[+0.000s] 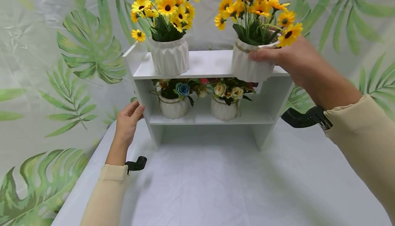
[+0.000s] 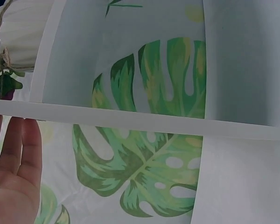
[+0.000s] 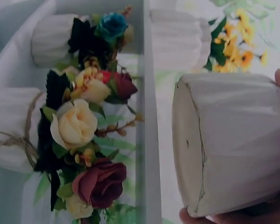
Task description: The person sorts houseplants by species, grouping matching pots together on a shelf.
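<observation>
My right hand (image 1: 291,56) grips a white ribbed flowerpot (image 1: 251,64) of yellow sunflowers (image 1: 256,4) near its rim, thumb in front. The pot is at the right of the white shelf unit's top board (image 1: 210,61); in the right wrist view its underside shows, raised off that board. My left hand (image 1: 128,121) is at the unit's left side panel (image 1: 143,97). In the left wrist view its fingers (image 2: 31,144) are straight, fingertips right at the panel's edge. Another sunflower pot (image 1: 170,57) stands on the top board's left.
On the middle shelf (image 1: 200,119) stand two white pots with twine: one pot (image 1: 173,108) has a blue flower, the other pot (image 1: 223,110) cream roses. The unit rests on a white-covered table (image 1: 203,181), before a leaf-patterned backdrop (image 1: 89,47).
</observation>
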The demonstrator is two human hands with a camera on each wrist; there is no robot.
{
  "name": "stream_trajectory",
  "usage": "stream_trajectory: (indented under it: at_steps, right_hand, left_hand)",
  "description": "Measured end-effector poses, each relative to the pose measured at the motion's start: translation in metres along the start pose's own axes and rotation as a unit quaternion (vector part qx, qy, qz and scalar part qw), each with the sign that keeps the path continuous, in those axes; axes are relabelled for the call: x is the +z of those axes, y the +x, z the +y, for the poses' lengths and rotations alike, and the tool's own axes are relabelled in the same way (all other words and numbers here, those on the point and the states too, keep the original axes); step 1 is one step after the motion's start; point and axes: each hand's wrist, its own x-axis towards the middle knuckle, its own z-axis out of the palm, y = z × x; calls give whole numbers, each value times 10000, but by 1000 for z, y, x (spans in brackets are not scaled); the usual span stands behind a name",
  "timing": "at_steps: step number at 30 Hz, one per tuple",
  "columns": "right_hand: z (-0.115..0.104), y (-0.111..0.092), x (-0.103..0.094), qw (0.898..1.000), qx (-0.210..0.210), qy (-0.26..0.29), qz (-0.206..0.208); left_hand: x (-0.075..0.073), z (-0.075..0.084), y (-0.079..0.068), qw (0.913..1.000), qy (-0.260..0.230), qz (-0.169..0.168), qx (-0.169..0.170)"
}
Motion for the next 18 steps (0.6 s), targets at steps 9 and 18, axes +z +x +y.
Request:
stream_trajectory:
  at_steps: [9, 18]
  right_hand:
    - [-10, 26, 18, 9999, -21, -82, -75]
    - [-15, 46, 38, 9994, 293, -169, 88]
  left_hand:
    - [0, -1, 1, 10000, -19, 54, 49]
    - [-1, -2, 1, 10000, -2, 21, 70]
